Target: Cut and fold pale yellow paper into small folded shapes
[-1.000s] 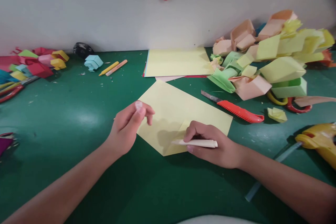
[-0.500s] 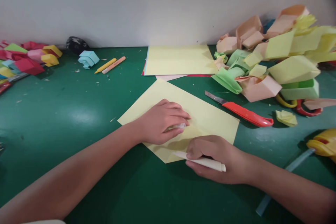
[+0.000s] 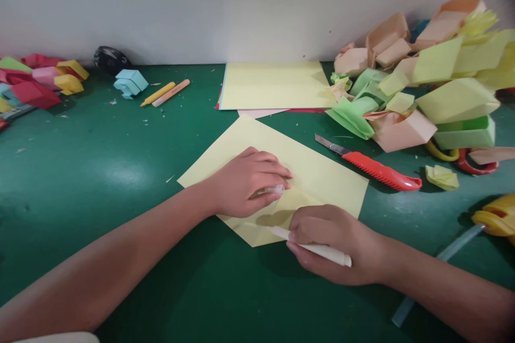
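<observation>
A pale yellow sheet (image 3: 314, 158) lies turned at an angle on the green table. My left hand (image 3: 251, 182) rests on it, fingers curled around a small clear object (image 3: 276, 189), perhaps a pen cap. In my right hand (image 3: 333, 244) is a white pen (image 3: 325, 253), pinched between thumb and fingers. The pen's tip points left, over the sheet's lower corner. Any mark under the tip is too faint to make out.
Right of the sheet lies a red cutter (image 3: 382, 170) with its blade out. Folded paper pieces (image 3: 402, 128) crowd the back right. A paper stack (image 3: 276, 86) touches the wall. Two crayon-like sticks (image 3: 158, 94) and a blue folded piece (image 3: 131, 83) lie back left.
The camera view has tilted slightly, so the background sits a little higher. My right hand and the pen have shifted slightly to the right. My left hand keeps its place on the sheet.
</observation>
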`<state>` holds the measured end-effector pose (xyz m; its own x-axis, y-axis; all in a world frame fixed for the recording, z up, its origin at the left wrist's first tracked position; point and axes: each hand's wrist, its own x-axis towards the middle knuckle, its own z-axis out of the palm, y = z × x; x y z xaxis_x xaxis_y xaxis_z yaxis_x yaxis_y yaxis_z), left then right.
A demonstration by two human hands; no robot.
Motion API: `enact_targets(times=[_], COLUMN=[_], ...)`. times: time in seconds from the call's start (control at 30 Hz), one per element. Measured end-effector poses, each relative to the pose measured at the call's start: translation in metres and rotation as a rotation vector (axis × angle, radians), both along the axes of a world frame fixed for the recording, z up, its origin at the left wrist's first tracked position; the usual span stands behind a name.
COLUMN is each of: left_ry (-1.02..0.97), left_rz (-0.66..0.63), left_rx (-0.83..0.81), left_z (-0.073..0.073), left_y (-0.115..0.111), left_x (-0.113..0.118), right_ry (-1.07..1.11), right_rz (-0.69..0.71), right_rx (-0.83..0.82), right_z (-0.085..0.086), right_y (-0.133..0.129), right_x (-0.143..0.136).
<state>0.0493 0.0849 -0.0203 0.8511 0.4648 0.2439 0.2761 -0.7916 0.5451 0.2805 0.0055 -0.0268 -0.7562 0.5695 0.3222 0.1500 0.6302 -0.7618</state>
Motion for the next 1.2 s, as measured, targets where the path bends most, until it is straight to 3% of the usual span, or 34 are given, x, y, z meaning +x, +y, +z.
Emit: enact_targets(times=[0.37,0.67,1.2], left_ry=[-0.099,-0.07,0.002], left_rz=[0.032,0.03,0.007], left_rx=[-0.137,-0.109,-0.059], left_z=[0.0004,0.0003,0.0011], left_y=[0.0006,0.0005,0.0011], left_x=[0.0006,0.0002,-0.0014], right_ry=[0.022,-0.055,-0.017], right_rz=[-0.036,0.017,-0.116], right_rx=[-0.004,0.058,0.07], right_z=[-0.0011,0.0007,-0.0016], right_y=[-0.0007,-0.0012,-0.0014], right_x=[0.0008,0.0014,0.0005])
